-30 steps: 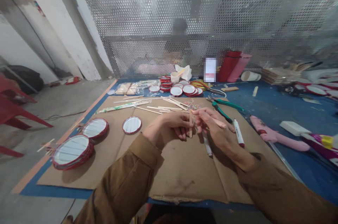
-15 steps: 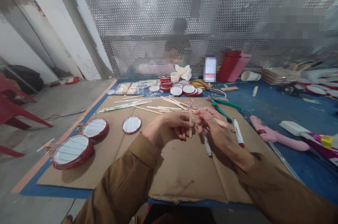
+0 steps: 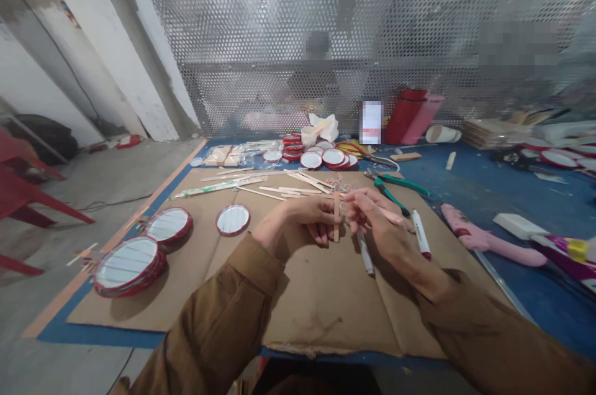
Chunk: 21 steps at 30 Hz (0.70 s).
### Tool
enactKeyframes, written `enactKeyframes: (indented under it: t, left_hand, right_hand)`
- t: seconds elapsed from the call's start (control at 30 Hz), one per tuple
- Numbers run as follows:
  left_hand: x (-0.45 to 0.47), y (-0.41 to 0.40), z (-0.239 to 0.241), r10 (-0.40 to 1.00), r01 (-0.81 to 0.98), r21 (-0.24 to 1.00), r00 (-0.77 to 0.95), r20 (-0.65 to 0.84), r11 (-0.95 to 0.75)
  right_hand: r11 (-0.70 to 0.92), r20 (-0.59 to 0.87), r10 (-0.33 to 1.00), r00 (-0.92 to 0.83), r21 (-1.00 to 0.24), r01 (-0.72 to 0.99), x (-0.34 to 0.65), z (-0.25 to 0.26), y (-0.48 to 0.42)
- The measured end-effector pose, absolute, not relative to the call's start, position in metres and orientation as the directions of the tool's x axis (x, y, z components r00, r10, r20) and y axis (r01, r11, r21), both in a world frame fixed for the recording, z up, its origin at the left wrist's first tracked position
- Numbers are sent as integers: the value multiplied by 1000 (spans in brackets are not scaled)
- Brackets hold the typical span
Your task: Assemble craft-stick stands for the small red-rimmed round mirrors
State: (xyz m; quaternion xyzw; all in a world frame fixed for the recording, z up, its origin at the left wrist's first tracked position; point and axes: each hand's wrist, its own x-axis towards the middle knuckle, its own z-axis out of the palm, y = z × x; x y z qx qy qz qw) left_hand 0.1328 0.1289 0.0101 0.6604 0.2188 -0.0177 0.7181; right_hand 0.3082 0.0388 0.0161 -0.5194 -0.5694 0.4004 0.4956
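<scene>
My left hand (image 3: pixel 305 221) is closed around an upright wooden craft stick (image 3: pixel 336 221) held above the cardboard sheet (image 3: pixel 321 295). My right hand (image 3: pixel 377 224) is pinched against the same stick from the right, and a second wooden stick (image 3: pixel 390 215) pokes out of its fingers toward the right. A small rubber band seems to sit where the two hands meet, too small to be sure. A white marker (image 3: pixel 365 253) lies on the cardboard just under my right hand.
Red-rimmed round lids (image 3: pixel 125 264) lie at the left, more stacked at the back (image 3: pixel 326 159). Loose wooden sticks (image 3: pixel 279 187), green pliers (image 3: pixel 395 187), another marker (image 3: pixel 420 233) and a pink glue gun (image 3: pixel 484 236) lie around. A perforated metal screen stands behind, a person beyond it.
My hands have stayed in place; my right fingers shifted slightly at the stick. Nothing else moved.
</scene>
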Motion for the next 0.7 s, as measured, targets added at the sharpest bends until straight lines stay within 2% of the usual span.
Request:
enactKeyframes:
  t: [0.33,0.7]
  left_hand:
    - [132,129,12,270,306,943,904,-331,130]
    - [133,127,12,276,331,938,897,-347,104]
  right_hand:
    - [124,121,992,-27,-979,160,301,20,37]
    - [127,131,991,13,-979,158,300,21,34]
